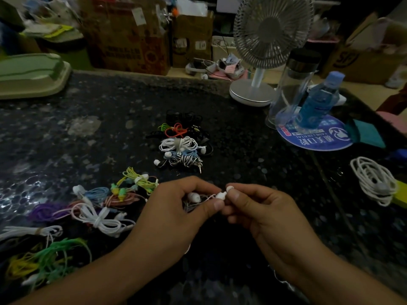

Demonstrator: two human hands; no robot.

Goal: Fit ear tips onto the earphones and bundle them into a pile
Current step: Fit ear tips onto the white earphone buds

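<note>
I have a white earphone (221, 195) pinched between my two hands, just in from the near edge of the bench (110, 119), about midway along it. My right hand (262, 213) has its thumb and fingertips curled round the bud, whose white ear tip (229, 188) pokes up just above my fingers. My left hand (176, 208) is curled as well, its thumb pressed against the same bud from the other side, and the second white bud (193, 197) of the pair lies against its fingers with the thin cord bunched underneath.

Beyond my hands, toward the middle of the bench, lies a pile of bundled earphones (181, 142): black, green, orange, white, pale blue and a zebra-striped one, touching and overlapping. Along the near left edge sits a looser spread of coloured earphones (92, 208), yellow, blue, pink, purple, white and green. Toward the right edge a coiled white cable (372, 180) lies on its own, well apart from the rest.

At the far right part of the bench stand a small desk fan (267, 34), a clear flask (293, 84) and a blue plastic bottle (317, 102), the last two on a round blue mat (317, 139). A pale green lidded container (30, 73) sits at the far left corner, with cardboard boxes (125, 34) behind the far edge.
</note>
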